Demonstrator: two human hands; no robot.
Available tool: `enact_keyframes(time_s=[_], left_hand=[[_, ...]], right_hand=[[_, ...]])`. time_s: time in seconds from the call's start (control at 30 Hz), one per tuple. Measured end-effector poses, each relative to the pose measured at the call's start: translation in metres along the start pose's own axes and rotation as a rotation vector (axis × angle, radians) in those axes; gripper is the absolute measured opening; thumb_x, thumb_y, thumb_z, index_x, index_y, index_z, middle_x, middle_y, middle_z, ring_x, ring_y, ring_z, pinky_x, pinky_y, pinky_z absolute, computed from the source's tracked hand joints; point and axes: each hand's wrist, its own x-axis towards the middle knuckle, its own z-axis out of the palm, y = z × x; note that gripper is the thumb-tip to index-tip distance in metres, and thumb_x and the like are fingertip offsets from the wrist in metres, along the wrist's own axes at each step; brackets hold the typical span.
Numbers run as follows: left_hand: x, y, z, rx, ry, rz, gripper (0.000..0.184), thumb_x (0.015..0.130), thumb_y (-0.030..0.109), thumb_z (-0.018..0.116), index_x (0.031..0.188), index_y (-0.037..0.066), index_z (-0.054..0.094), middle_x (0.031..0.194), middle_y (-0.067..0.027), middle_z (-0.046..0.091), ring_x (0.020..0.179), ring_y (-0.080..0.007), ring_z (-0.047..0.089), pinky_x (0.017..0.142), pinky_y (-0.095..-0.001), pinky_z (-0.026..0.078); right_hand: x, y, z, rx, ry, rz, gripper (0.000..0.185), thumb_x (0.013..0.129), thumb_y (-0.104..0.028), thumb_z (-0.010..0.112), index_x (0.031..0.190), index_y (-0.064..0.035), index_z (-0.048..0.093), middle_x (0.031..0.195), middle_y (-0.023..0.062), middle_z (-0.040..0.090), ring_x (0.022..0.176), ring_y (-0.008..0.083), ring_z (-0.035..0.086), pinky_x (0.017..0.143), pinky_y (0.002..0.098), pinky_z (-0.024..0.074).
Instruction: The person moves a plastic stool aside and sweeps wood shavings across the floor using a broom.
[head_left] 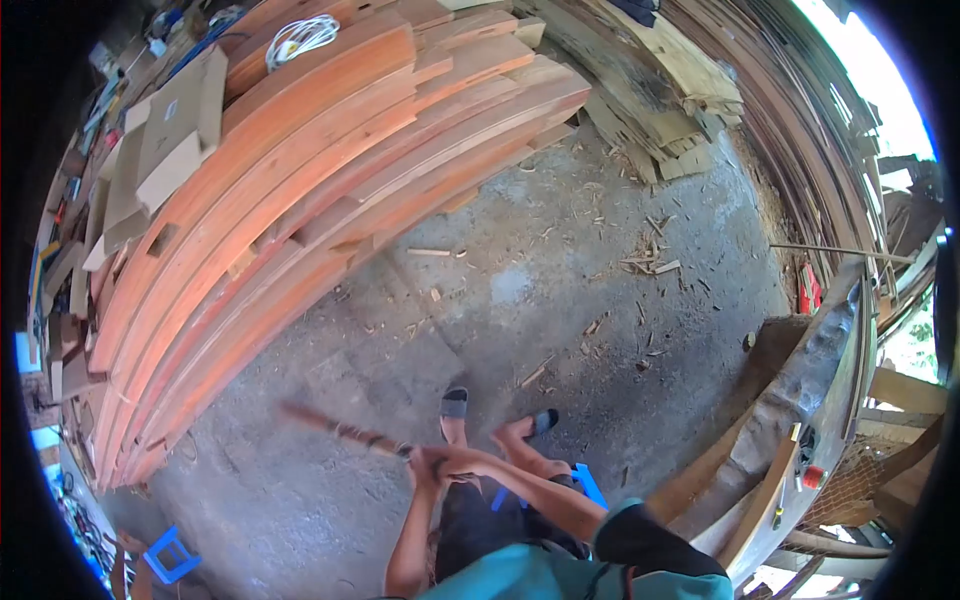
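A long, thin brown stick (pixel 345 430), probably wood, points out to the left from my hands, its far end smeared by motion. My left hand (pixel 424 468) is closed round its near end. Right beside it, my right hand (pixel 455 462) is closed too, coming in from the right and overlapping the left. The near end of the stick is hidden by the hands. Both hands are low over my lap, above the concrete floor (pixel 330 500). Part of a blue plastic stool (pixel 590 486) shows by my legs.
Long planed reddish beams (pixel 330 110) are stacked at the left, with a cardboard box (pixel 175 125) and a coiled white cable (pixel 302 40) on top. Rough boards (pixel 650 90) lie at the back. A wooden slab (pixel 800 390) stands right. Wood chips (pixel 650 265) litter the floor. Another blue stool (pixel 172 555) is lower left.
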Motion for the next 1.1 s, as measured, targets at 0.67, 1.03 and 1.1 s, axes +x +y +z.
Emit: enact_keyframes(time_s=[0.67,1.03,1.1], left_hand=[[0.003,-0.063,0.253,1.346,-0.424,-0.085,0.068,0.070,0.050,0.045,0.110,-0.003,0.033,0.100,-0.0214,0.047,0.097,-0.0299,0.045,0.083,-0.0353,0.032],[0.086,-0.010,0.069,0.202,0.023,-0.307,0.047,0.077,0.038,0.025,0.086,-0.001,0.051,0.081,-0.0125,0.054,0.075,-0.0243,0.054,0.067,-0.0339,0.046],[0.148,-0.024,0.083,0.164,-0.106,-0.303,0.050,0.077,0.038,0.022,0.086,-0.002,0.052,0.081,-0.0127,0.055,0.076,-0.0239,0.054,0.068,-0.0340,0.046]], right_hand=[[-0.153,0.036,-0.032,0.364,0.984,-0.113,0.074,0.070,-0.011,0.048,0.125,-0.0049,-0.001,0.108,0.0151,0.041,0.079,0.0185,0.051,0.066,0.0240,0.0410],[0.023,0.033,-0.083,0.040,0.187,-0.060,0.058,0.066,-0.009,0.051,0.119,-0.0043,0.028,0.094,0.0096,0.050,0.076,0.0150,0.051,0.063,0.0227,0.0409],[0.060,0.065,-0.131,0.179,0.154,-0.016,0.056,0.067,-0.008,0.052,0.119,-0.0051,0.030,0.092,0.0082,0.051,0.075,0.0139,0.050,0.062,0.0220,0.0407]])
